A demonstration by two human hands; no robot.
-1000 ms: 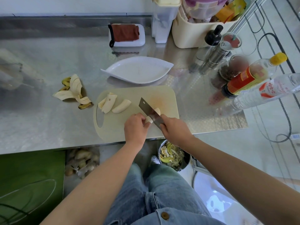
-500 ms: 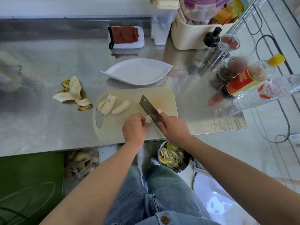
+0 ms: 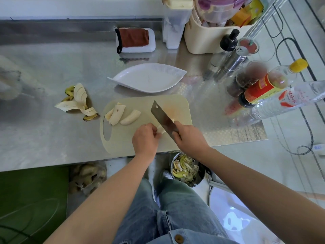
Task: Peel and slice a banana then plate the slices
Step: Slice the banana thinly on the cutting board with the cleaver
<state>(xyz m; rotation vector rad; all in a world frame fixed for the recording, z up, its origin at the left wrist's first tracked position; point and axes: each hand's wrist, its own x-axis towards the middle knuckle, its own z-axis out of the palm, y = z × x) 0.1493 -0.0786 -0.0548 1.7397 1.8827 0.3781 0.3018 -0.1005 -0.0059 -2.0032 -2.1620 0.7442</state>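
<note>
On the beige cutting board [image 3: 177,103], my left hand [image 3: 145,140] pinches a peeled banana piece [image 3: 161,129] at the board's front. My right hand [image 3: 190,138] grips the handle of a cleaver [image 3: 162,118], whose blade rests across that piece. A small cut bit [image 3: 172,120] shows just behind the blade. Three longer banana pieces [image 3: 123,115] lie on the board's left part. The white leaf-shaped plate [image 3: 147,78] stands behind the board with nothing on it.
Banana peel [image 3: 77,101] lies on the steel counter left of the board. Bottles [image 3: 274,87], shakers and jars crowd the right side. A cream bin [image 3: 207,36] and a cloth on a white tray [image 3: 135,39] stand at the back. A scrap bucket [image 3: 186,169] sits below the counter edge.
The cleaver and both hands stay on the same banana piece; the blade has shifted only slightly along it. The other pieces have not moved.
</note>
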